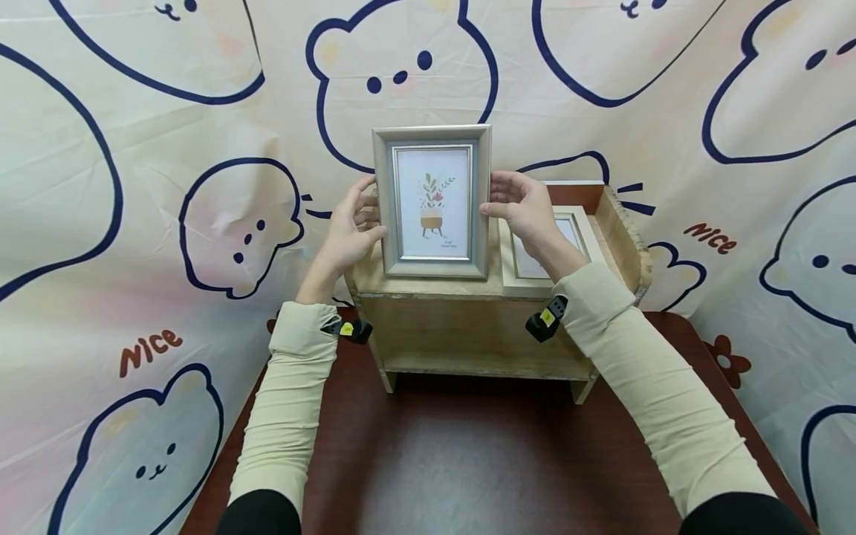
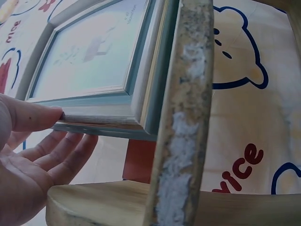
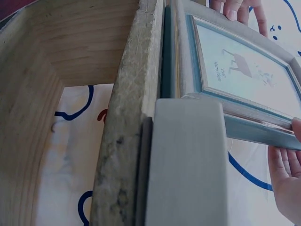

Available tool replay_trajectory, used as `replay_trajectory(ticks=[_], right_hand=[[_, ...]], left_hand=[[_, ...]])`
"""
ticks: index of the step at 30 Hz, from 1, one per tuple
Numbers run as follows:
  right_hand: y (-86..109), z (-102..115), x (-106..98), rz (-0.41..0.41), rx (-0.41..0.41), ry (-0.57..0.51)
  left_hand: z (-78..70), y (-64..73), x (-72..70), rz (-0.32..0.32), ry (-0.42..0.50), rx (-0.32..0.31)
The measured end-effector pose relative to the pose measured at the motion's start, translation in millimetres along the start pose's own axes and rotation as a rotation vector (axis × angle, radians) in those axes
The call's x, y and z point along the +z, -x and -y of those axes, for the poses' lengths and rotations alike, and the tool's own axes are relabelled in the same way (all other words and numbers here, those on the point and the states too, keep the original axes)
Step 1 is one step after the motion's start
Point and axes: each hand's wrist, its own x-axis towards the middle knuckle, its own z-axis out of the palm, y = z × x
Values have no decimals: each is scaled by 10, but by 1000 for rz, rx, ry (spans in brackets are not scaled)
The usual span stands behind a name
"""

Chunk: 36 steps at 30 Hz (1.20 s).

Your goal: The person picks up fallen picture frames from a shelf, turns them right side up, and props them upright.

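Note:
A picture frame, silver-grey with a blue-grey inner border and a potted-plant print, stands nearly upright on the left part of a small wooden shelf. My left hand holds its left side, thumb at the front edge and fingers towards the back. My right hand pinches the right side, its thumb on the front border. In the left wrist view the left thumb and fingers lie along the frame's edge. Beside it leans a white picture frame, partly covered by my right hand and wrist.
The shelf has raised side walls and an open lower space. It stands on a dark red-brown tabletop. Behind and around hangs a pale cloth printed with cartoon bears. Each wrist carries a small black camera.

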Motion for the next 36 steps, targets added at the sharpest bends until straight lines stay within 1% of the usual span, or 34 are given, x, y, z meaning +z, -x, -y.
replay_trajectory(ticks=[9,15,17,24,28,32,36], right_hand=[[10,30,7,5,-41,22],[11,33,5,4,-48,28],[11,26,1,6,-51,32],[-10,22,-2,19,-65,41],[-24,33,2,36,-91,84],[-46,38,2,49,-125,123],[-75,42,-6,63,-182,147]], left_hand=[[3,37,11,-47,9,27],[12,42,30,-68,23,-5],[12,37,32,-64,23,-13],[18,34,14,-37,26,-13],[18,53,11,-39,24,-7],[7,87,27,-56,16,-2],[-4,130,48,-72,10,15]])
